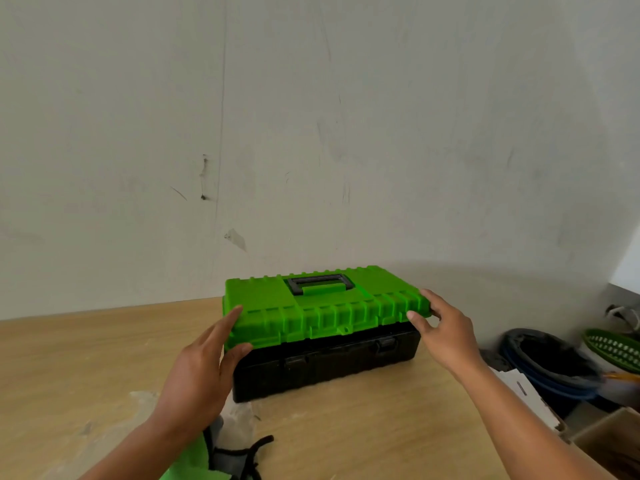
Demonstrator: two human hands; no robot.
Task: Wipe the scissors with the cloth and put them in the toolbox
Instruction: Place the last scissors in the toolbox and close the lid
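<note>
The toolbox, black with a bright green lid and a black handle, stands on the wooden table near the wall. My left hand holds the lid's front left corner, thumb under the edge and fingers along its side. My right hand grips the lid's right end, thumb on the front. The lid sits low over the box; I cannot tell whether it is latched. A green cloth lies at the near edge under my left forearm, beside a grey-and-black object that may be the scissors.
A scuffed white wall rises just behind the toolbox. Off the table's right edge stand a dark bucket with a blue rim, a green basket and cardboard boxes. Pale stains mark the tabletop at the left.
</note>
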